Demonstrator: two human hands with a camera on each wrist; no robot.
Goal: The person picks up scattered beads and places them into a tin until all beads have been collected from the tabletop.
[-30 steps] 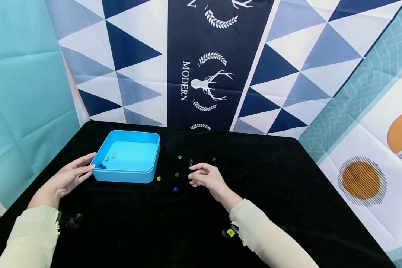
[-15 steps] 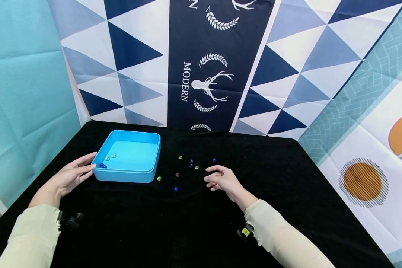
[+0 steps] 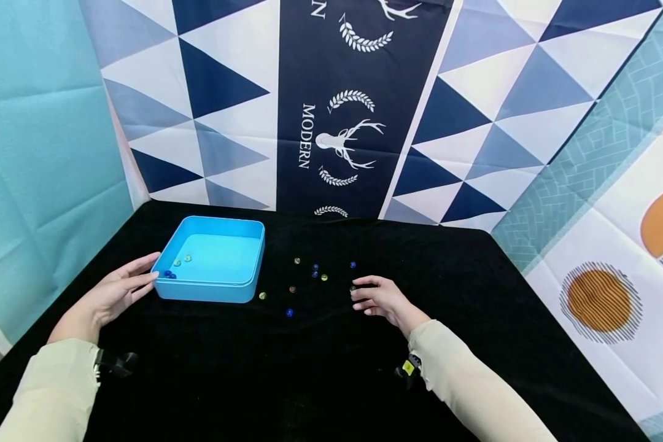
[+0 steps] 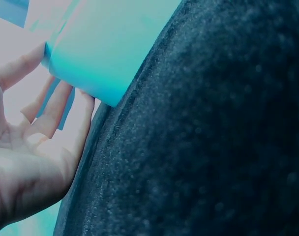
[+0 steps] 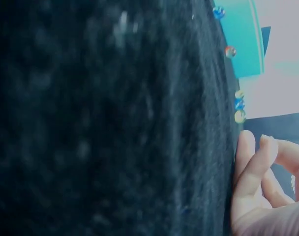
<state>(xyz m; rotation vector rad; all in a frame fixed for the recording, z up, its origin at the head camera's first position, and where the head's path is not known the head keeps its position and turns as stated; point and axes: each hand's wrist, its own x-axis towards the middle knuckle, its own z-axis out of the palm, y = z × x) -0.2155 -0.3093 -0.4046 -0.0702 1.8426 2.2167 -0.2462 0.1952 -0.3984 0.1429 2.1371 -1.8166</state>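
A light-blue square box (image 3: 207, 291) stands on the left of the black cloth, with several blue and yellowish marbles inside. My left hand (image 3: 110, 296) touches its near left corner with extended thumb and fingers; the left wrist view shows the fingertips against the wall. Loose marbles lie right of the box: a brown marble (image 3: 293, 289), a blue marble (image 3: 290, 312) and a yellow-green marble (image 3: 324, 277) among them. My right hand (image 3: 383, 299) is low over the cloth, fingers loosely bent. A dark green marble (image 3: 352, 288) shows right at its fingertips.
A blue marble (image 3: 353, 264) lies just beyond the right hand. Another yellow-green marble (image 3: 262, 296) sits close beside the box's right wall. Patterned fabric (image 3: 331, 123) hangs behind the table's far edge, and pale-blue fabric (image 3: 50, 153) borders the left side.
My right hand has moved right, away from the cluster, uncovering a yellow-green marble and then a dark green one. The left hand and box stay where they were.
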